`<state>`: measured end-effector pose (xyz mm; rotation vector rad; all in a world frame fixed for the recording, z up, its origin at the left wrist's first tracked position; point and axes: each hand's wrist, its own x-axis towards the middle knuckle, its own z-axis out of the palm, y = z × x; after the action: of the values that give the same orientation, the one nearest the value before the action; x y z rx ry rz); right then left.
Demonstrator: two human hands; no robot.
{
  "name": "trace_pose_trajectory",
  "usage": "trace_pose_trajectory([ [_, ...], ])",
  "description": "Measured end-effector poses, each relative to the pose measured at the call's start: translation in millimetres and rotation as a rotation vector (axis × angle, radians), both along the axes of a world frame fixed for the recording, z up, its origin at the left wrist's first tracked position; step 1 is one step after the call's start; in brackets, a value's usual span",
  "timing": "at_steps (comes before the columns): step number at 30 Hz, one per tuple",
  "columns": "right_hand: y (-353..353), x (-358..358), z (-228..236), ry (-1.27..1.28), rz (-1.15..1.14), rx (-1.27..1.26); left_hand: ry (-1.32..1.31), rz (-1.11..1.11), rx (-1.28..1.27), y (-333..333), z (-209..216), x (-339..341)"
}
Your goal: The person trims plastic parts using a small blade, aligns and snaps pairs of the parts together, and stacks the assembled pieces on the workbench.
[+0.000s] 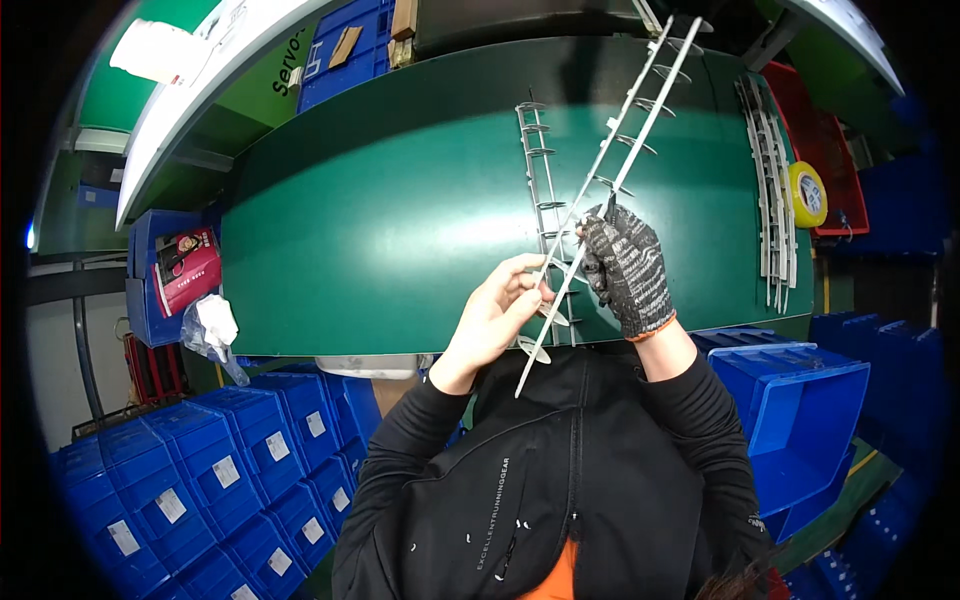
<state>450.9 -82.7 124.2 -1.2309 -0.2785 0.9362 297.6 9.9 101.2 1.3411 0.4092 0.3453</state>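
My left hand point(497, 312) is bare and pinches the lower part of a long white plastic strip point(618, 176) with small parts branching off its sides. My right hand point(626, 265), in a grey speckled glove, grips the same strip a little higher. The strip slants up to the right over the green table point(380, 210). A second white strip point(541, 180) lies flat on the table just behind my hands. Whether the right hand also holds a small tool I cannot tell.
Several more white strips point(768, 190) lie in a row at the table's right side beside a yellow tape roll point(806, 193) and a red bin point(825, 150). Blue bins point(800, 400) stand right and lower left point(200, 470). A blue crate point(165, 270) holds a red package.
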Motion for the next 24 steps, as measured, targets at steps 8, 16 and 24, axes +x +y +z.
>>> trace_pose_trajectory([
  [8, 1.1, 3.2, 7.0, -0.753, 0.145, -0.194, 0.155, 0.114, -0.304, 13.4, 14.8, -7.6],
  [16, 0.0, -27.1, -6.2, -1.076, 0.47, -0.257, 0.234, 0.274, -0.401, 22.8, 9.7, -9.0],
  [24, 8.4, -7.3, -33.7, -0.981, 0.397, -0.383, 0.234, 0.33, -0.455, 32.1, -12.6, -13.7],
])
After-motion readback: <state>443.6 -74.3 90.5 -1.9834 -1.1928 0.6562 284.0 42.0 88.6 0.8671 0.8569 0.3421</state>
